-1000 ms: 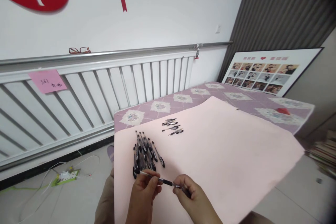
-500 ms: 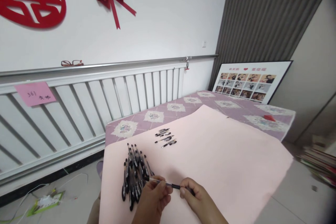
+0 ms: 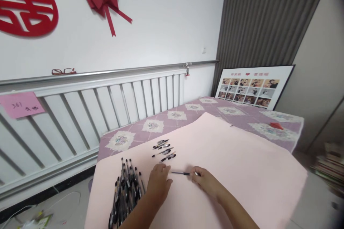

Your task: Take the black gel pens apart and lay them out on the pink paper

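My left hand [image 3: 159, 183] and my right hand [image 3: 205, 180] are both pinched on the ends of one black pen [image 3: 180, 173], held level just above a big pink sheet [image 3: 242, 171]. A pile of several black pens [image 3: 126, 193] lies left of my left hand. Beyond my hands, a small group of several pens [image 3: 163, 149] lies apart on the sheet.
The pink sheet covers a low table with a purple patterned cloth [image 3: 188, 109]. A white radiator [image 3: 94, 107] runs along the wall, with red glasses [image 3: 62, 71] on its top pipe and a pink note [image 3: 20, 104]. A framed photo board [image 3: 252, 87] leans at the back right. Books [image 3: 329, 164] lie on the floor.
My hands carried the pen away from me and to the right, toward the small group of pens. The view shifted right, so the pile now sits further left.
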`<state>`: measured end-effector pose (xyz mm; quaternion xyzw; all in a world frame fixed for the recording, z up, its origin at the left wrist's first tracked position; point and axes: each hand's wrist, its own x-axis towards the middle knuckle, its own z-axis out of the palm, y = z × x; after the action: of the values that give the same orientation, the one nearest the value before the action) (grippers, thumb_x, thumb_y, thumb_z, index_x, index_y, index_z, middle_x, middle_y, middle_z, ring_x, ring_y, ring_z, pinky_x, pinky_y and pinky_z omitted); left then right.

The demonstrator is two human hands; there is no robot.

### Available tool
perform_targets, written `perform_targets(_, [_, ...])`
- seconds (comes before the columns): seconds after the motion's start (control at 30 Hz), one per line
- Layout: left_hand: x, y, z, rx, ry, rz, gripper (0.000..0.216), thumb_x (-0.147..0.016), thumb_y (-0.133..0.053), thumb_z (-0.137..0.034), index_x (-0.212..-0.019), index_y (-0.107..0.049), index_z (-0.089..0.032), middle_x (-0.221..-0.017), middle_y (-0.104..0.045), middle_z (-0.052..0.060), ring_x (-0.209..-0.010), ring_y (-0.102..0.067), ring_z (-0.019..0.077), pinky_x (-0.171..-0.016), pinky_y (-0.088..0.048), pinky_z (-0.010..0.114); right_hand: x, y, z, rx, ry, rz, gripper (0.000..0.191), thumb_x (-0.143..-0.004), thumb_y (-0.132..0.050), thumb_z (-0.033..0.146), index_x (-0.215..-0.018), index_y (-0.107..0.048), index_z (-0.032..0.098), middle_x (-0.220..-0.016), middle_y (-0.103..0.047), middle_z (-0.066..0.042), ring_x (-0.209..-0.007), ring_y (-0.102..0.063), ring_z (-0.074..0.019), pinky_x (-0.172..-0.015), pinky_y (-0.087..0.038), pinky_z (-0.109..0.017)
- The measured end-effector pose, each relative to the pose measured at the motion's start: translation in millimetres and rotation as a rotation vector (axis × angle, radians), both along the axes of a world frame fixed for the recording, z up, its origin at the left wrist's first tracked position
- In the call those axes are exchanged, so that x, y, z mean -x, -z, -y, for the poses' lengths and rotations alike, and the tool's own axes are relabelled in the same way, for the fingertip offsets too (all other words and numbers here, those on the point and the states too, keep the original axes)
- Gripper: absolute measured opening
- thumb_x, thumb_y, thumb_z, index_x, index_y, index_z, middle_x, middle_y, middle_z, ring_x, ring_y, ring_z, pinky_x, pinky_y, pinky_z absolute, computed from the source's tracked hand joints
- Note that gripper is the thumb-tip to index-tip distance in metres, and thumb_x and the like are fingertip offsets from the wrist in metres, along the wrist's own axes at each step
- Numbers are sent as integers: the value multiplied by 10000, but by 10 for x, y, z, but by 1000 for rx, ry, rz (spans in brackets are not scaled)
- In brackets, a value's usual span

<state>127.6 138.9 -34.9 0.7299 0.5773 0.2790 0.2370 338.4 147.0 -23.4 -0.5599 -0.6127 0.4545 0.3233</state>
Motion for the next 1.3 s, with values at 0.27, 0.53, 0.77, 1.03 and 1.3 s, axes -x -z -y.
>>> perform_targets(0.27, [-180, 204, -344, 31, -3, -283, 255, -815, -388, -251, -924, -618, -244, -959, -602, 52, -944, -500, 202, -838, -351, 294, -60, 198, -493, -134, -126, 123, 129, -705, -470, 208, -620, -563, 179, -550, -520, 50, -522, -422, -100, -502, -318, -203])
perform_targets(0.53, [-120, 336, -496, 54, -95, -369, 249, -813, -386, -269, -849, -629, -225, -935, -579, 66, -926, -489, 200, -797, -362, 283, -107, 434, -864, -338, -222, 362, 123, -767, -456, 224, -722, -570, 208, -708, -566, 17, -695, -514, -151, -659, -384, -251])
perform_targets(0.77, [-128, 334, -560, 83, -116, -384, 219, -792, -404, -253, -850, -614, -228, -937, -581, 66, -919, -495, 205, -787, -372, 287, -11, 596, -1056, -404, -209, 603, 175, -812, -446, 299, -802, -608, 234, -869, -544, -33, -686, -550, -166, -630, -389, -276])
perform_targets(1.03, [-121, 381, -623, 102, -126, -377, 211, -766, -422, -236, -851, -615, -234, -927, -578, 68, -906, -501, 214, -744, -386, 288, -71, 655, -1160, -409, -161, 638, 418, -784, -486, 294, -1194, -460, 220, -1098, -554, -84, -866, -579, -191, -765, -425, -282])
perform_targets(1.3, [-71, 354, -606, 114, -103, -348, 191, -757, -441, -214, -870, -595, -217, -944, -581, 70, -899, -504, 208, -767, -371, 281, 29, 631, -1000, -490, -216, 608, 397, -834, -371, 207, -1225, -442, 202, -1128, -586, -87, -1018, -529, -201, -881, -380, -295])
